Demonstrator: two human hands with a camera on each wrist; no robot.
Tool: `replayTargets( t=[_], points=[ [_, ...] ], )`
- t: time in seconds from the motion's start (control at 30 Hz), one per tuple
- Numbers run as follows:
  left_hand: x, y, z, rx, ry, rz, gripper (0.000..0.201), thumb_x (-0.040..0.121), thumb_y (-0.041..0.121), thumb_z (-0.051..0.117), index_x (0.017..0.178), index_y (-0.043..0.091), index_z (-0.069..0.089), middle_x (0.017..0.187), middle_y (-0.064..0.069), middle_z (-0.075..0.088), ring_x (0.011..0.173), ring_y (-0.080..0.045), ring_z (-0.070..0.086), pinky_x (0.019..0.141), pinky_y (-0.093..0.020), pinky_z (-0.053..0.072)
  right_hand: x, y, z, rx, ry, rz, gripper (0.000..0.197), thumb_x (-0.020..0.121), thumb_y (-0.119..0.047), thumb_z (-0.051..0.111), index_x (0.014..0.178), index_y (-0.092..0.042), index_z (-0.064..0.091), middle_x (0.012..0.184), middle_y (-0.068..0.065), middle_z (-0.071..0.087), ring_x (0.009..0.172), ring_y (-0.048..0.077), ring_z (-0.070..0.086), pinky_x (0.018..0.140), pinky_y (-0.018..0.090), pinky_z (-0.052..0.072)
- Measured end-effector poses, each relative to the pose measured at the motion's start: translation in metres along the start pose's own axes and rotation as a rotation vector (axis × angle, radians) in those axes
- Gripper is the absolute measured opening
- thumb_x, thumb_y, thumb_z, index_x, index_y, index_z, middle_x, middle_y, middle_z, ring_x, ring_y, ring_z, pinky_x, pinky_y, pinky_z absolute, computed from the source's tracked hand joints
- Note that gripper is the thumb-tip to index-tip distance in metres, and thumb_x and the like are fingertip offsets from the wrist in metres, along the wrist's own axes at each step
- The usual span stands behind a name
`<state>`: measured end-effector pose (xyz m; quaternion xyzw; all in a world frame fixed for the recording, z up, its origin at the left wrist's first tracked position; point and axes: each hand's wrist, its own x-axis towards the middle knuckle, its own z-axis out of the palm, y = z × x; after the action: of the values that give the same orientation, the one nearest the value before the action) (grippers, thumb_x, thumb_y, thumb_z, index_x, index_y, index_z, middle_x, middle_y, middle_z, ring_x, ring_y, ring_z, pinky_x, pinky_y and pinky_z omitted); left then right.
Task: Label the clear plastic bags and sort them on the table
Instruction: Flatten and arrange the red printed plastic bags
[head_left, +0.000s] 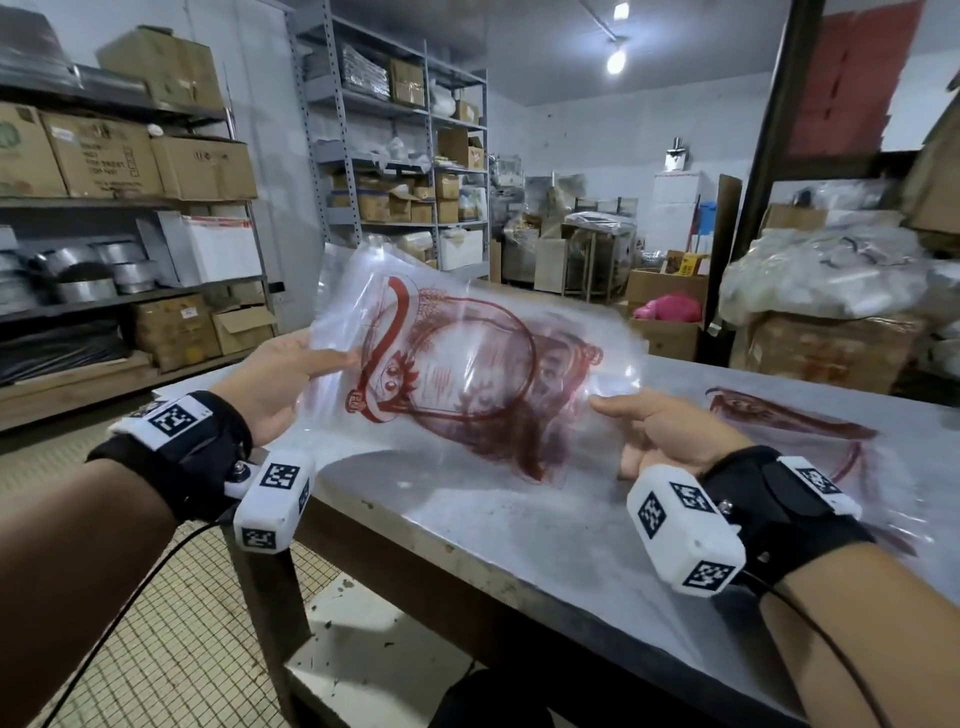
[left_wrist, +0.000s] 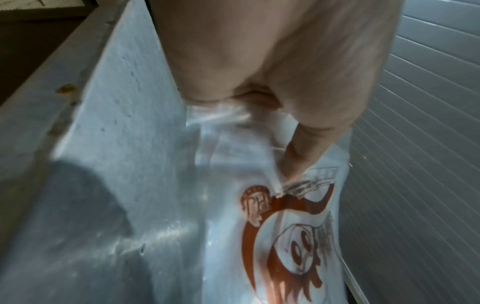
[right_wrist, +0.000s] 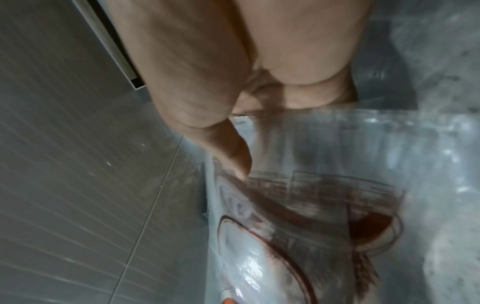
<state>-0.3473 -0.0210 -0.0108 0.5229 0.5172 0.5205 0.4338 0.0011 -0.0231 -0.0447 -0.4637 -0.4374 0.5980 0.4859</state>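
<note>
Clear glossy plastic bags (head_left: 467, 364), thin and crinkly, dark red cartoon print, held up as a bunch above the table (head_left: 519, 519). Table is dull grey metal, scuffed and speckled. Left hand (head_left: 280, 384) pinches the bunch's left edge, thumb on top, fingers behind the film; the left wrist view shows the thumb (left_wrist: 298, 156) pressed on the print. Right hand (head_left: 660, 431) holds the right edge, thumb on top, fingers curled underneath, seen through the plastic. More printed bags (head_left: 800, 421) lie flat on the table, to the right, beyond the right hand. Cardboard boxes (head_left: 104, 156) and metal tins (head_left: 93, 270) on steel shelving behind.
</note>
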Motion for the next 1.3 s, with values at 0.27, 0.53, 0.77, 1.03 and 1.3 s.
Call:
replayTargets(
  t=[0.27, 0.53, 0.77, 1.03, 1.3],
  points=[
    [0.001, 0.002, 0.006, -0.031, 0.013, 0.116, 0.057, 0.076, 0.016, 0.079, 0.127, 0.001, 0.058, 0.123, -0.015, 0.071, 0.118, -0.029, 0.066, 0.108, -0.049, 0.046, -0.008, -0.013, 0.004, -0.068, 0.139, -0.493, 0.029, 0.095, 0.004, 0.059, 0.115, -0.016, 0.065, 0.101, 0.011, 0.076, 0.084, 0.024, 0.075, 0.071, 0.030, 0.062],
    [0.003, -0.018, 0.024, -0.006, 0.108, 0.091, 0.023, 0.092, 0.011, 0.069, 0.115, 0.009, 0.065, 0.112, -0.008, 0.073, 0.104, -0.024, 0.066, 0.098, -0.043, 0.049, -0.005, -0.006, 0.002, -0.204, 0.217, -0.464, 0.020, 0.096, -0.005, 0.064, 0.111, -0.018, 0.064, 0.099, 0.003, 0.078, 0.093, 0.025, 0.075, 0.087, 0.041, 0.059],
    [-0.002, -0.018, 0.029, -0.040, 0.082, 0.131, 0.039, 0.087, 0.026, 0.072, 0.123, 0.015, 0.062, 0.111, -0.003, 0.076, 0.110, -0.022, 0.069, 0.096, -0.041, 0.053, 0.000, -0.002, 0.002, -0.254, 0.212, -0.486, 0.034, 0.091, -0.007, 0.070, 0.121, -0.019, 0.060, 0.108, 0.003, 0.074, 0.098, 0.017, 0.071, 0.072, 0.022, 0.056],
    [-0.001, -0.017, 0.032, -0.049, 0.109, 0.095, 0.035, 0.089, 0.011, 0.073, 0.120, 0.014, 0.057, 0.117, -0.007, 0.073, 0.110, -0.024, 0.068, 0.086, -0.041, 0.054, 0.001, 0.001, 0.000, -0.326, 0.222, -0.495, 0.039, 0.089, -0.008, 0.072, 0.122, -0.023, 0.058, 0.098, 0.006, 0.076, 0.093, 0.017, 0.072, 0.082, 0.033, 0.057],
    [-0.002, -0.019, 0.038, -0.074, 0.146, 0.149, 0.020, 0.092, 0.009, 0.069, 0.112, 0.012, 0.065, 0.107, -0.005, 0.077, 0.104, -0.023, 0.071, 0.087, -0.035, 0.055, 0.004, 0.004, 0.004, -0.336, 0.254, -0.522, 0.010, 0.095, -0.014, 0.063, 0.100, -0.023, 0.063, 0.107, 0.021, 0.069, 0.094, 0.035, 0.070, 0.082, 0.050, 0.060]
  ],
)
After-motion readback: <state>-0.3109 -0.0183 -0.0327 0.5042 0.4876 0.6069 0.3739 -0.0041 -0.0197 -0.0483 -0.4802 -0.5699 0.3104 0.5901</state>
